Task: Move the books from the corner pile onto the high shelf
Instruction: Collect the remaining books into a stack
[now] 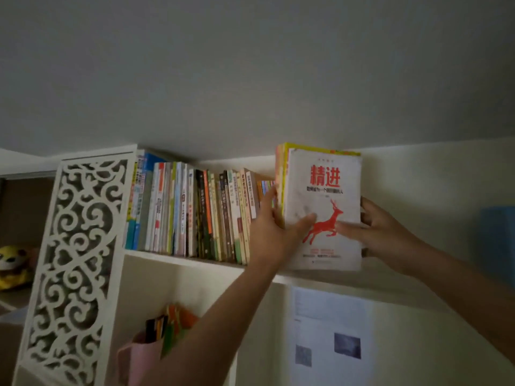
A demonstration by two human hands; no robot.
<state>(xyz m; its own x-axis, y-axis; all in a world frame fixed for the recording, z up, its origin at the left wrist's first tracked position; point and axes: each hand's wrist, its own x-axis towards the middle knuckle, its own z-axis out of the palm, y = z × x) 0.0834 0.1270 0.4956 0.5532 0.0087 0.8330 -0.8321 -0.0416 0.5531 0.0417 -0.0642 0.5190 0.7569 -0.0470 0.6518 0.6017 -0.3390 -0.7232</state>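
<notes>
Placing | our left hand [274,227] and right hand [381,232] clamp the book stack [324,188] upright | right of shelf row [192,210], keeping it square

Two bare forearms rise from the lower edge of the frame, no sleeves, watches or rings showing; the left hand [274,221] and right hand [381,229] wear no gloves.
</notes>
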